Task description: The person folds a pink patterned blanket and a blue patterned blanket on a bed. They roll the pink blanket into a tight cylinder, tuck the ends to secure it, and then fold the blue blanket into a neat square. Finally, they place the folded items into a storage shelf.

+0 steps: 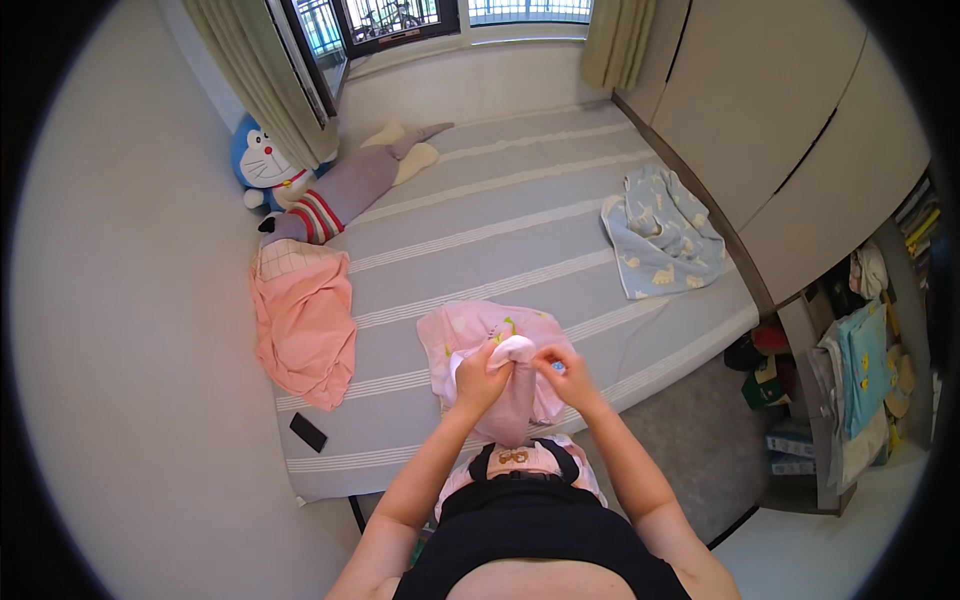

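Holds long, soft pink-and-white cloth (514, 392) in left fingers (488, 362), hanging bodyward; has right fingers (553, 357) just rightward, cannot tell if pinching.

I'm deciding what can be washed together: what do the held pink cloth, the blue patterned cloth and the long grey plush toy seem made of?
Pink cloth: soft, matte fabric, perhaps cotton; it bends in rounded folds.
Blue patterned cloth: matte textile, perhaps cotton, since it creases loosely; the fibre stays unclear.
Plush toy: matte fabric, probably stuffed with something soft, given its plump, rounded body.
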Demonstrator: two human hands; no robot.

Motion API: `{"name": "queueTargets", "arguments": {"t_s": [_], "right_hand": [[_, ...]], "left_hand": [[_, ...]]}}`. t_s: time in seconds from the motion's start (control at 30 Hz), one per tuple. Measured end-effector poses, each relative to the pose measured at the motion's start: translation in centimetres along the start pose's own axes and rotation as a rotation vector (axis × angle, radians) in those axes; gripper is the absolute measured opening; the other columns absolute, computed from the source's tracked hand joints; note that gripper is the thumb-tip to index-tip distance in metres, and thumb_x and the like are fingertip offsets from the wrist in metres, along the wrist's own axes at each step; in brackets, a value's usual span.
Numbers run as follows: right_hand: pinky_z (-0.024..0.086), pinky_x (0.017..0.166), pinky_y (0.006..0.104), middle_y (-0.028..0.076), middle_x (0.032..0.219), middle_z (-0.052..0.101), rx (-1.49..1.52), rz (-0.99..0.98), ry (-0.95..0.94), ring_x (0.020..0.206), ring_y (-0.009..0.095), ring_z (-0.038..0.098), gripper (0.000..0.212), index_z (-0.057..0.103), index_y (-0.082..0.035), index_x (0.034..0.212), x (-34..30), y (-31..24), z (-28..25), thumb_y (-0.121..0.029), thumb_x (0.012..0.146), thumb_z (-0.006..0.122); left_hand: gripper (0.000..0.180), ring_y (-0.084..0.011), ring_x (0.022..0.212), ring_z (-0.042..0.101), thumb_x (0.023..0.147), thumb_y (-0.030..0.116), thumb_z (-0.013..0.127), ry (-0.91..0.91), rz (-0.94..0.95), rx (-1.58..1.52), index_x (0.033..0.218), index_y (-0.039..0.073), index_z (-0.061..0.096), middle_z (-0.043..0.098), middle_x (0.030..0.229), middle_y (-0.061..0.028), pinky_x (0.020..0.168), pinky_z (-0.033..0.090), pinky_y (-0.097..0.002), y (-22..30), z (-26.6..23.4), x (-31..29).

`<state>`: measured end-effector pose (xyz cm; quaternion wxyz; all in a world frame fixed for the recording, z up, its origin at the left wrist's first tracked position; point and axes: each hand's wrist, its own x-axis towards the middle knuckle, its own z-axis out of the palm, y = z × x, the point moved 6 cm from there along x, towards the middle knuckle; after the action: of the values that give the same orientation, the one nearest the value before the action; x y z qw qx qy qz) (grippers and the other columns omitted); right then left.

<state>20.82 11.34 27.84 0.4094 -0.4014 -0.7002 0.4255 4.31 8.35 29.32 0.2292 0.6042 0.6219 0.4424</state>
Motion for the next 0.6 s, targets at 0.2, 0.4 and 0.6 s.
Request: {"name": "queueTargets", "arguments": {"t_s": [0.2,0.4,0.6], "right_hand": [[0.045,0.060,0.0267,0.003,0.078,0.062,0.299,0.213,-0.250,0.069,0.012,0.055,0.028,0.058,-0.002,0.097,-1.1,1.8,1.7,-0.016,0.074,0.066],[0.044,0.059,0.0372,0.020,0.077,0.057,-0.148,0.073,-0.031,0.068,0.033,0.056,0.020,0.057,-0.001,0.087,-2.6,1.1,6.8,-0.013,0.071,0.057],[0.044,0.075,0.0369,0.019,0.090,0.057,-0.044,-0.024,-0.188,0.086,0.032,0.055,0.026,0.055,-0.001,0.097,-3.2,0.0,12.3,-0.009,0.073,0.057]], "left_hand": [[0.020,-0.0266,0.077,0.056,0.066,0.008,0.064,-0.020,0.216,-0.063,0.085,0.005,0.062,0.057,0.086,-0.0114,0.068,0.045,-0.0346,0.8,-0.6,-0.5],[0.020,-0.0295,0.087,0.051,0.071,0.017,0.061,0.150,-0.137,0.171,0.089,0.007,0.063,0.055,0.093,-0.0135,0.079,0.041,-0.0390,-6.3,-2.2,-2.2],[0.046,-0.0229,0.094,0.053,0.075,0.016,0.061,-0.113,-1.038,-0.825,0.118,0.007,0.045,0.054,0.105,-0.0096,0.075,0.046,-0.0364,-8.9,-4.4,-5.4]]}}
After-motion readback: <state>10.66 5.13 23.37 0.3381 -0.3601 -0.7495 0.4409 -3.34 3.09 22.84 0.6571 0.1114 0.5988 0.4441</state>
